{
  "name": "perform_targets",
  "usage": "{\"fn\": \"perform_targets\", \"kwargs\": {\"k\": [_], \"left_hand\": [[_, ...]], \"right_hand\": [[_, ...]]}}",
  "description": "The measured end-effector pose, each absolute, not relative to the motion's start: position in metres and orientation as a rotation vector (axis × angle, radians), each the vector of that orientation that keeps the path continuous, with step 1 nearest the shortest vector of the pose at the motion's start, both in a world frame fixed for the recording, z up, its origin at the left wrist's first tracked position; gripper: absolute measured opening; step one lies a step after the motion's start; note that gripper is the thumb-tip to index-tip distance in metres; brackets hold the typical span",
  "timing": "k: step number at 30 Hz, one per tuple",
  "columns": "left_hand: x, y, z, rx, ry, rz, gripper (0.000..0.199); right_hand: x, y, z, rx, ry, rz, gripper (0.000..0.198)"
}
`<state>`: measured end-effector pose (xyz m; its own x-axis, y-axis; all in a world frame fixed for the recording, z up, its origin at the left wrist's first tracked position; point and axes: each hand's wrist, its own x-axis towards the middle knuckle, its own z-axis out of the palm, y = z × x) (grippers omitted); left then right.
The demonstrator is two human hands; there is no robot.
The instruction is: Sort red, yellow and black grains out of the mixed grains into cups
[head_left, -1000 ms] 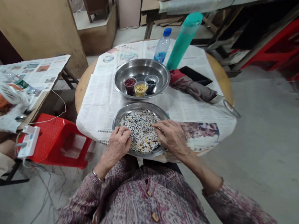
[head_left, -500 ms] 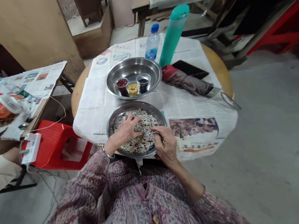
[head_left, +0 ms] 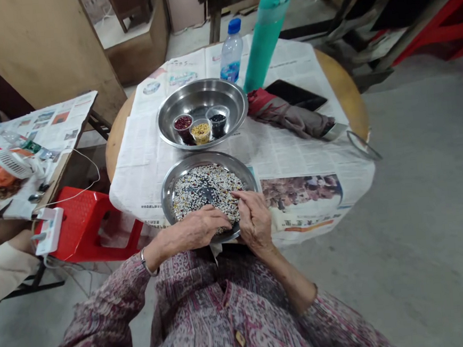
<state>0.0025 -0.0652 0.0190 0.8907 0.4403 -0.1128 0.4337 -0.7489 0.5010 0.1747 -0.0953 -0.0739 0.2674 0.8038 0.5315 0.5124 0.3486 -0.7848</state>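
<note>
A steel basin (head_left: 234, 165) close to my body holds mixed grains (head_left: 200, 181), mostly white with dark, yellow and red bits. My left hand (head_left: 198, 227) lies over the basin's near edge, fingers stretched out and touching the grains. At the right rim is my right hand (head_left: 255, 220), its fingers curled and thumb close to the index finger; whatever they hold is too small to make out. Behind, a second steel basin (head_left: 236, 106) carries three clear cups: a cup of dark red beans (head_left: 183, 124), a cup of yellow beans (head_left: 201, 133) and a cup of black beans (head_left: 218, 122).
Newspaper (head_left: 134, 154) covers the round table. Towards its back stand a water bottle (head_left: 230, 53) and a tall green container (head_left: 269, 37). A folded umbrella (head_left: 291, 115) lies at right. A red stool (head_left: 83, 222) and another person's arm (head_left: 4, 239) are to the left.
My left hand has slid from the basin's middle towards its near edge, and a dark bare patch now shows among the grains. My right hand stays near the right rim.
</note>
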Motion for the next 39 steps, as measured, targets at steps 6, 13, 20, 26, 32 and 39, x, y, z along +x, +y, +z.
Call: {"fn": "perform_targets", "kwargs": {"k": [6,13,20,26,32,39], "left_hand": [[0.02,-0.045,-0.008,2.823,0.665,0.052,0.026],[0.008,-0.004,-0.008,2.757,1.232,0.077,0.029],[-0.04,-0.036,0.011,2.671,1.459,0.136,0.021],[-0.031,-0.068,0.003,2.528,1.203,0.042,0.051],[0.02,-0.035,-0.015,2.469,1.12,0.296,0.025],[0.016,0.005,-0.006,2.523,1.395,0.517,0.02]], "right_hand": [[0.175,-0.096,-0.075,-1.351,-1.383,0.274,0.03],[0.174,-0.096,-0.075,-1.335,-1.386,0.292,0.029],[0.175,-0.096,-0.075,-1.324,-1.386,0.301,0.027],[0.175,-0.097,-0.074,-1.328,-1.392,0.294,0.027],[0.174,-0.097,-0.074,-1.343,-1.402,0.28,0.027],[0.174,-0.096,-0.071,-1.309,-1.391,0.299,0.026]]}}
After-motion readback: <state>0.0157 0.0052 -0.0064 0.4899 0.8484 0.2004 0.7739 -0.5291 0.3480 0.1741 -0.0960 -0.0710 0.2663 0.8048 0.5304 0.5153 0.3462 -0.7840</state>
